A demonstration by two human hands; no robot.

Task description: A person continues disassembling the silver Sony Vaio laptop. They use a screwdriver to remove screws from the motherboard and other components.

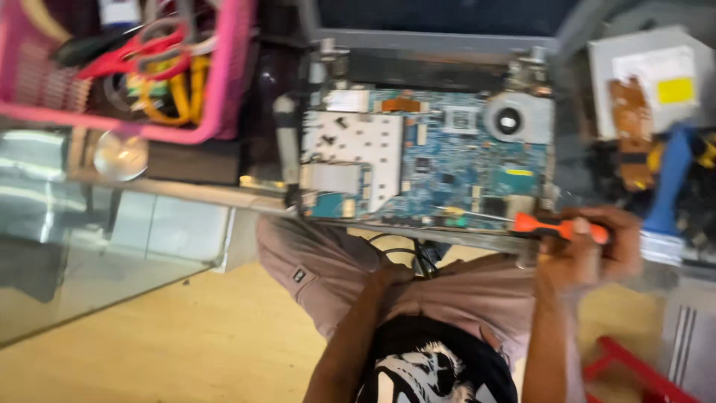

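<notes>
An opened laptop chassis [432, 41] lies on the bench with its blue circuit board [447, 160] and a round fan [509, 119] exposed. My right hand [597, 250] is at the board's near right corner, closed around an orange-handled screwdriver [541, 225]. Its thin shaft points left, and the tip rests near the board's near edge. My left forearm reaches up from my lap; my left hand [393, 275] sits below the bench edge beside black cables [421, 257], and its fingers are blurred.
A pink basket [224, 89] with red-handled scissors [130, 52] and other tools stands at the far left. A glass tabletop [89, 246] lies at left, with a round lens [119, 155] near it. A grey drive unit [649, 71] and a blue-handled tool [671, 179] sit at right.
</notes>
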